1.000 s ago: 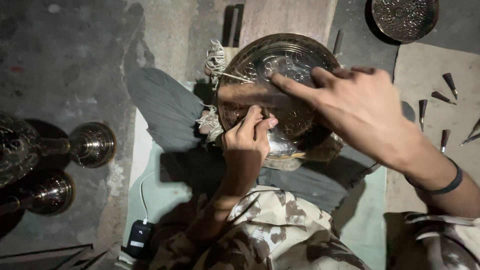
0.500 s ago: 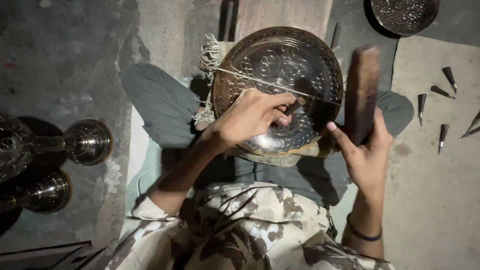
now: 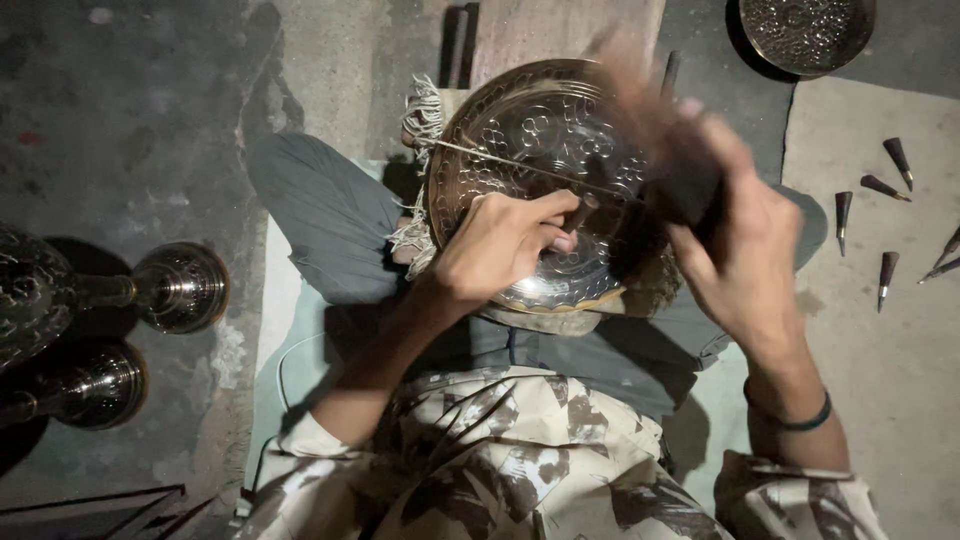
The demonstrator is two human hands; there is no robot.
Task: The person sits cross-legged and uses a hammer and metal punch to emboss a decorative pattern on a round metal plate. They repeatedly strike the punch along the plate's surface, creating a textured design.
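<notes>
Head view: engraved tray (image 3: pixel 520 150) under left hand (image 3: pixel 495 250) pinching punch, right hand (image 3: pixel 740 250) gripping blurred mallet.

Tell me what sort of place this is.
Probably a metal-engraving workshop with work done seated on the floor. An embossed metal plate rests on the lap, pointed punches lie on the floor, and ornate metal vessels stand nearby.

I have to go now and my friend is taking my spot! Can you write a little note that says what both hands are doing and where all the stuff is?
Left hand: pinching a thin punch tool against the engraved metal plate on the lap.
Right hand: gripping a dark mallet, blurred mid-swing beside the plate.
Spare pointed punches lie on the mat at right.
Done: pattern covers much of the plate.
Left: cannot tell how much remains.
</notes>
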